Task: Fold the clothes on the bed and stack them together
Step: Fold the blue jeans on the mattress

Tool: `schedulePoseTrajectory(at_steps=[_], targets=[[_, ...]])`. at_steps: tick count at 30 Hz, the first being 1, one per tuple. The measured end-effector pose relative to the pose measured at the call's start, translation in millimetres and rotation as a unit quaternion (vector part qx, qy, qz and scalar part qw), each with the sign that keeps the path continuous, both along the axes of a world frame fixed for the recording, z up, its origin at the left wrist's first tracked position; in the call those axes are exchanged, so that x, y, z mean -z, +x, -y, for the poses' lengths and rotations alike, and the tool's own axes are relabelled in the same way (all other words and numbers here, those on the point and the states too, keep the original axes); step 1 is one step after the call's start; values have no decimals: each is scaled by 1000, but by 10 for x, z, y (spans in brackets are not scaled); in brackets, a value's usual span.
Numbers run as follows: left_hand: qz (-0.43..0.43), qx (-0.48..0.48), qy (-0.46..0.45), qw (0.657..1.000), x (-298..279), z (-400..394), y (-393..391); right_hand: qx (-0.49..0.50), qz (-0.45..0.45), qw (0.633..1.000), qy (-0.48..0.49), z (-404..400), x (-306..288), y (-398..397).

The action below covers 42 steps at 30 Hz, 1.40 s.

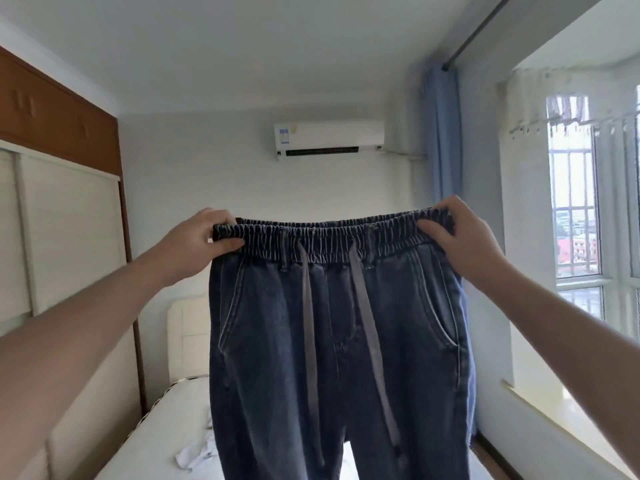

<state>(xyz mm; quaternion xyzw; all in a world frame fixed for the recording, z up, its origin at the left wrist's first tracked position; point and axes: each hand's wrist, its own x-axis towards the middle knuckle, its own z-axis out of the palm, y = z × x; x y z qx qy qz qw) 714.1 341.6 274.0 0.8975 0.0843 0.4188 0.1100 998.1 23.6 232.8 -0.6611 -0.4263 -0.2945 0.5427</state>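
Observation:
A pair of dark blue jeans [343, 358] with an elastic waistband and two grey drawstrings hangs in the air in front of me, front side facing me. My left hand [197, 242] pinches the left end of the waistband. My right hand [457, 233] grips the right end at the same height, stretching the waist flat. The legs drop below the frame over the white bed [166, 427]. A crumpled white garment [199, 453] lies on the bed, partly hidden behind the left leg.
A tall wardrobe [65, 220] with cream doors and brown top lines the left side of the bed. A cream headboard [187, 337] stands at the far end. An air conditioner [329, 138] hangs on the back wall. A blue curtain [441, 133], window and sill are on the right.

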Motion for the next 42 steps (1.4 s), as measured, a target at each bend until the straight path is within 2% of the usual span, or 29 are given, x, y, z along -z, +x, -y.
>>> schedulePoseTrajectory(at_steps=[3, 10, 15, 20, 22, 26, 30, 33, 35, 36, 37, 39, 40, 42], targets=[[39, 73, -74, 994, -198, 40, -151, 15, 25, 999, 26, 111, -205, -60], [25, 127, -124, 984, -74, 23, 13, 12, 9, 1000, -6, 7, -120, -15], [16, 107, -154, 982, 116, -60, 144, 22, -84, 992, -91, -76, -21, 77], [16, 111, -176, 978, 203, -75, 201, -97, -209, 969, -92, -118, 73, 82], [32, 138, -211, 967, 243, -60, 215, -159, -252, 952, -65, -139, 107, 80], [104, 186, -332, 919, 373, 0, 289, -273, -372, 887, -1, -210, 175, 10], [164, 204, -397, 880, 507, 150, 411, -311, -460, 824, 116, -447, 251, -117], [196, 202, -409, 868, 593, 333, 566, -317, -489, 793, 178, -659, 275, -294], [216, 193, -395, 872, 653, 463, 689, -330, -469, 799, 183, -799, 292, -440], [223, 190, -381, 877, 684, 529, 743, -331, -444, 814, 176, -876, 313, -514], [225, 185, -362, 886, 714, 593, 787, -309, -407, 844, 161, -953, 344, -583], [212, 152, -304, 916, 767, 698, 851, -203, -311, 921, 118, -1058, 405, -706], [205, 129, -278, 930, 790, 727, 878, -154, -266, 946, 104, -1086, 424, -753], [215, 97, -260, 936, 817, 749, 916, -131, -215, 964, 88, -1107, 441, -819]])
